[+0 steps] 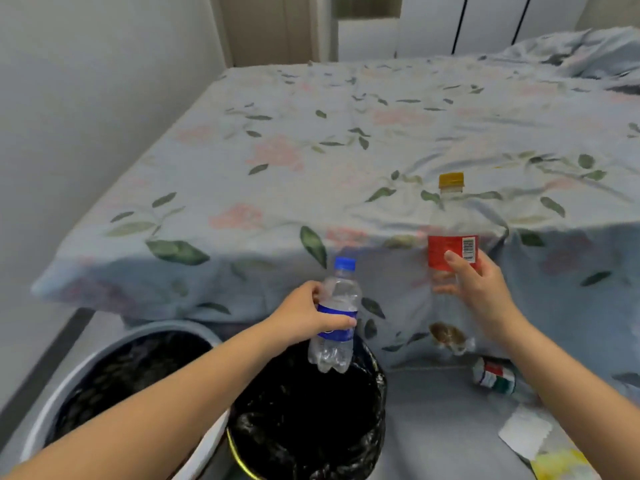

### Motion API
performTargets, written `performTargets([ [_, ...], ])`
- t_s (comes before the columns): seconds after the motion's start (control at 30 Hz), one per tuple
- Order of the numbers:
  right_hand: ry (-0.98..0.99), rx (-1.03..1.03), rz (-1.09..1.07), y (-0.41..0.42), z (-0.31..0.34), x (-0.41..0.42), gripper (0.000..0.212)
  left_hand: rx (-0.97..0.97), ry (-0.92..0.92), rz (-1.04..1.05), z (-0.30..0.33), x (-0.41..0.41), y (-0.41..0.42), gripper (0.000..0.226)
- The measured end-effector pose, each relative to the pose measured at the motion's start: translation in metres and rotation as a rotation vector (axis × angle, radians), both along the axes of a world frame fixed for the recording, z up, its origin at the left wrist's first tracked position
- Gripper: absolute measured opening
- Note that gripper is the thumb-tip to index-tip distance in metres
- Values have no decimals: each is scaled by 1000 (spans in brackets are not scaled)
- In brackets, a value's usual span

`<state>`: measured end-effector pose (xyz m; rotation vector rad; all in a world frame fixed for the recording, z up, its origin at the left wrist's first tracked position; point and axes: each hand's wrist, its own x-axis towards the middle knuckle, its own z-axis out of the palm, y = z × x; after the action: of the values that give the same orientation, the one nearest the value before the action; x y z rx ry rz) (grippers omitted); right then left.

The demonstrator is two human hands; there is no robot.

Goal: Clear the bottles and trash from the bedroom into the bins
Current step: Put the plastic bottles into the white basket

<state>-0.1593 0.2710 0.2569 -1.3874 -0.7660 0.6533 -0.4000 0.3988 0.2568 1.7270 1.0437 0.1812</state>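
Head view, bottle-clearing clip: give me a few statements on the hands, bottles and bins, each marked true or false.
1. The left hand grips a small blue-capped bottle. True.
2. That bottle lies on the bed. False: it is held above the black-lined bin.
3. The right hand holds a red-labelled bottle with a yellow cap. True.
4. Only one bin is in view. False: a second, grey-rimmed bin stands to the left.
5. A can lies on the floor. True.

The grey floor (433, 427) is occupied by two bins (304, 427), a can (495, 375) and paper scraps (526, 434).
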Motion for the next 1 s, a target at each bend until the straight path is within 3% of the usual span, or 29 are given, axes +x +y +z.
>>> performTargets([
  [0.43,78,18,343,92,5,-208,75,-14,-58,314,-11,-213,51,60],
  [0.63,182,21,434,138,-9,-311,43,-13,-49,547,-34,-297,67,59],
  [0.7,229,-2,413,150,-23,-348,42,-21,-42,619,-48,-309,68,65],
  [0.87,145,-228,375,164,-78,-398,41,-90,16,699,-84,-324,69,59],
  [1.0,-84,-560,387,174,-113,-397,62,-81,166,691,-102,-318,80,37],
])
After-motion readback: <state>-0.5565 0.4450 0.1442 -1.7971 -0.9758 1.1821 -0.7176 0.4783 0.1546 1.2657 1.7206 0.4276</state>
